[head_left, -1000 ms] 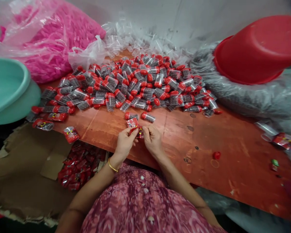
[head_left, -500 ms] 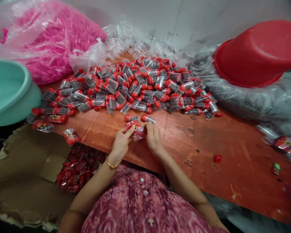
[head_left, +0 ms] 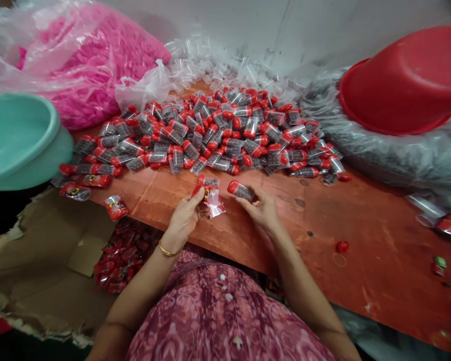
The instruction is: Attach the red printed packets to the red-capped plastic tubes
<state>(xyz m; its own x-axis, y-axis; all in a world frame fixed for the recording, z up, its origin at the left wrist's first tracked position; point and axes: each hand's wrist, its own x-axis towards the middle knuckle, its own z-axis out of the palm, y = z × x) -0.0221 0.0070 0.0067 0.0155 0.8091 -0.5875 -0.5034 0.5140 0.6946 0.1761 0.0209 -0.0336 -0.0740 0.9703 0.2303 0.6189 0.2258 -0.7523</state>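
Packet (head_left: 214,198) in left hand (head_left: 185,214)

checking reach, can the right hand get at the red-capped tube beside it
Likely yes: the right hand has fingers at the clear end of the tube, and the left hand holds the packet off to one side.

Across the middle of the desk (head_left: 379,250) a heap of capped tubes (head_left: 210,133) is spread, backed by uncapped tubes (head_left: 225,67) along the wall (head_left: 244,22). It is flanked on the left by a basin (head_left: 55,125) and, farther back, a plastic bag (head_left: 97,60); on the right, an upturned bucket (head_left: 402,80) is supported by a plastic sack (head_left: 391,155). Below the desk's left front edge, packets (head_left: 113,271) are held in a cardboard box (head_left: 41,265). Before the heap, a wrapper (head_left: 214,203) is held left of a single capped tube (head_left: 240,190), between the hands (head_left: 184,218)
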